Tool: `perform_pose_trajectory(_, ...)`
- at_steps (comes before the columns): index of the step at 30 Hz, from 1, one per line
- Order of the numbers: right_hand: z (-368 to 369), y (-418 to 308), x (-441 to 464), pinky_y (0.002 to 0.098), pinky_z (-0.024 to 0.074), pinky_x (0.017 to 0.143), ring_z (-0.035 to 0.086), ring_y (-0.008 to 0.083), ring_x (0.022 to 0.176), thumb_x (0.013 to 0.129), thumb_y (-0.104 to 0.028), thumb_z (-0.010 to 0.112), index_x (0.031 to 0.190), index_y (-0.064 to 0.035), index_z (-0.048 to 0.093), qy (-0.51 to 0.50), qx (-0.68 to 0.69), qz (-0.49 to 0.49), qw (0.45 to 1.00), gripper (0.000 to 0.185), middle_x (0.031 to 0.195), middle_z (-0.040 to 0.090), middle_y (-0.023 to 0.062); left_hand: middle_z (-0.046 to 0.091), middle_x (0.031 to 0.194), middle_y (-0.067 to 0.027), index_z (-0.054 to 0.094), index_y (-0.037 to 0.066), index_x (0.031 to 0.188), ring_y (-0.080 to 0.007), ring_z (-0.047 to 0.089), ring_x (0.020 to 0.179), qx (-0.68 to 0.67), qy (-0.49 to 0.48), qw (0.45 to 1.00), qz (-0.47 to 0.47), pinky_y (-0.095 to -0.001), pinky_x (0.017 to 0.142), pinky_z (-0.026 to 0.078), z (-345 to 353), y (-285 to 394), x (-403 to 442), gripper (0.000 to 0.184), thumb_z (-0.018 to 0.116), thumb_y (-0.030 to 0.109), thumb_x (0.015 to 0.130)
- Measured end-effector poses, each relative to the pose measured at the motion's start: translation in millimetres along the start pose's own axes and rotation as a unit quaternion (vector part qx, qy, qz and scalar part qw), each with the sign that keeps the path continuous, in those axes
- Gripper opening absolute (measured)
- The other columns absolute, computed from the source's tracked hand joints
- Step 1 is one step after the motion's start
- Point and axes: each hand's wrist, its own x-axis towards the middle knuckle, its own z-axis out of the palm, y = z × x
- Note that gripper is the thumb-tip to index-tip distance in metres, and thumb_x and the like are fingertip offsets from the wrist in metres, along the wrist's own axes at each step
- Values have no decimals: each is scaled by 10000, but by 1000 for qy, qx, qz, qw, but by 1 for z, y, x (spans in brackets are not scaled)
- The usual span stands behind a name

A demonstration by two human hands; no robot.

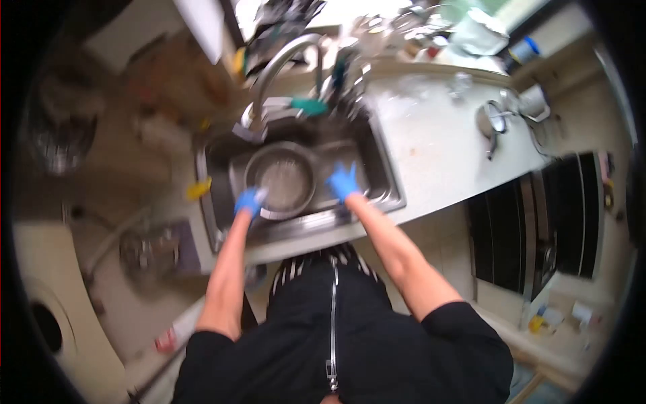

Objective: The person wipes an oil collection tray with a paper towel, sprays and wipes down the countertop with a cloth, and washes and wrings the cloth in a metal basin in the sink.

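A round metal pan (281, 178) sits in the left part of the steel sink (393, 192), with what looks like water in it. At the pan's lower left rim is my left hand (249, 201) in a blue glove, its fingers closed over the edge. A small whitish patch beside those fingers is too blurred to name. My right hand (344, 180), also blue-gloved, is over the sink to the right of the pan. Its fingers are spread and nothing shows in them. Above the pan arches the faucet (276, 64).
A green cloth or sponge (309, 106) lies behind the sink near blurred utensils. A yellow item (198, 189) is at the sink's left edge. On the white counter (437, 161) to the right stands a small saucepan (492, 121). A dish rack (151, 249) is at the lower left.
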Motion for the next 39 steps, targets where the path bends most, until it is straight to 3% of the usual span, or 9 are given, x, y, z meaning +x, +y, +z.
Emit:
perform_pose_trajectory(3, 32, 21, -21, 348, 433, 824, 577, 289, 918, 761, -450, 586, 995, 5, 598, 102, 295, -7, 950, 512, 955, 612, 175, 603, 869, -217, 638, 62, 895, -394, 561, 847, -27, 88, 993, -72, -442, 708, 444, 23, 0, -8, 397, 532, 429, 787)
perform_pose_trajectory(7, 15, 2, -43, 350, 458, 687, 594, 267, 728, 766, -539, 532, 869, -27, 618, 85, 423, 2, 902, 530, 823, 620, 152, 566, 774, -202, 582, 25, 770, -373, 531, 761, 20, 175, 968, 180, -430, 700, 437, 34, 117, -22, 337, 744, 245, 572)
perform_pose_trajectory(11, -19, 52, -75, 291, 454, 762, 569, 148, 835, 813, -294, 580, 972, -24, 601, 191, 531, -51, 824, 314, 917, 625, 73, 550, 808, -131, 550, 26, 872, -289, 529, 728, -57, 85, 947, 306, -370, 650, 433, 43, 206, -18, 464, 745, 363, 619)
perform_pose_trajectory(12, -31, 67, -91, 284, 443, 824, 554, 137, 916, 828, -207, 576, 1047, -19, 583, 207, 623, -110, 747, 289, 996, 615, 55, 587, 917, -151, 564, 25, 969, -241, 564, 795, -212, -107, 962, 134, -340, 734, 438, 40, 228, -17, 475, 591, 456, 769)
perform_pose_trajectory(17, -78, 134, -189, 280, 411, 893, 535, 143, 982, 807, -85, 586, 1139, -13, 535, 313, 598, -69, 734, 344, 1085, 583, 59, 579, 835, -53, 523, 57, 1155, -118, 582, 610, -364, -323, 838, 249, -220, 462, 470, 48, 342, -49, 415, 429, 357, 884)
perform_pose_trajectory(21, -102, 182, -292, 274, 454, 796, 576, 125, 865, 787, -145, 622, 1083, -49, 577, 439, 479, 39, 759, 315, 963, 629, 80, 607, 993, -117, 535, -4, 1132, -164, 573, 872, -297, -253, 828, 404, -279, 800, 447, 118, 427, -47, 378, 393, 274, 918)
perform_pose_trajectory(32, -71, 386, -526, 262, 451, 732, 525, 106, 815, 745, -150, 683, 930, -28, 540, 538, 515, 119, 656, 263, 866, 565, 23, 574, 941, -38, 429, 19, 1248, -92, 535, 829, -338, -497, 689, 405, -230, 753, 443, 260, 715, -204, 489, 592, 74, 790)
perform_pose_trajectory(36, -65, 435, -575, 286, 479, 746, 569, 153, 792, 780, -116, 607, 857, -91, 543, 672, 681, -19, 290, 103, 816, 571, 10, 580, 974, -45, 401, 33, 1274, -97, 541, 863, -241, -619, 618, 421, -234, 791, 441, 298, 782, -202, 534, 609, 58, 783)
perform_pose_trajectory(39, -78, 465, -597, 342, 486, 762, 582, 210, 867, 805, -120, 573, 900, -73, 556, 684, 699, -99, 182, 107, 897, 598, 72, 594, 991, -64, 434, 18, 1242, -112, 557, 881, -226, -619, 638, 398, -246, 806, 448, 339, 824, -200, 445, 569, 71, 822)
